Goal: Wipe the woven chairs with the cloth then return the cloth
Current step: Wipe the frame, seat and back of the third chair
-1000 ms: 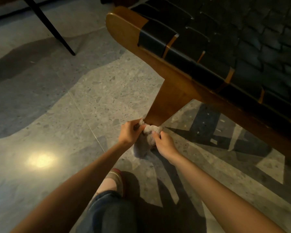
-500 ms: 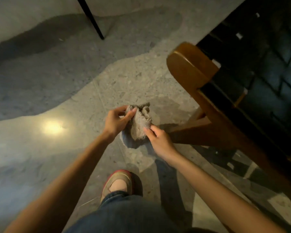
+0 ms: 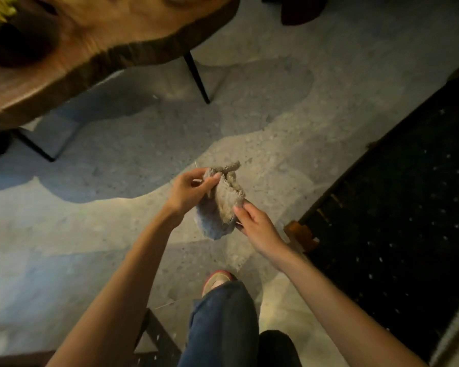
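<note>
Both hands meet over the floor in the head view, sharing one crumpled grey cloth (image 3: 224,201). Left hand (image 3: 187,190) pinches the cloth's upper edge between thumb and curled fingers, its thumb lying across the top fold. Right hand (image 3: 257,227) pinches the lower right edge, thumb on the near face and fingers tucked behind. Between the two grips the cloth hangs in the air, bunched at the top where a twisted corner sticks up, with its loose lower end drooping below the hands and clear of the speckled stone floor (image 3: 263,123). To the right stands a woven chair (image 3: 398,207), its black woven seat dotted with small gaps and edged by a brown wooden frame whose near corner shows just beside the right wrist; the cloth does not touch it. At upper left a thick live-edge wooden counter (image 3: 96,41) rests on thin black legs, well apart from the hands. Below the hands a jeans-clad leg (image 3: 223,327) and the toe of a red-rimmed shoe (image 3: 217,280) point forward over the floor.
</note>
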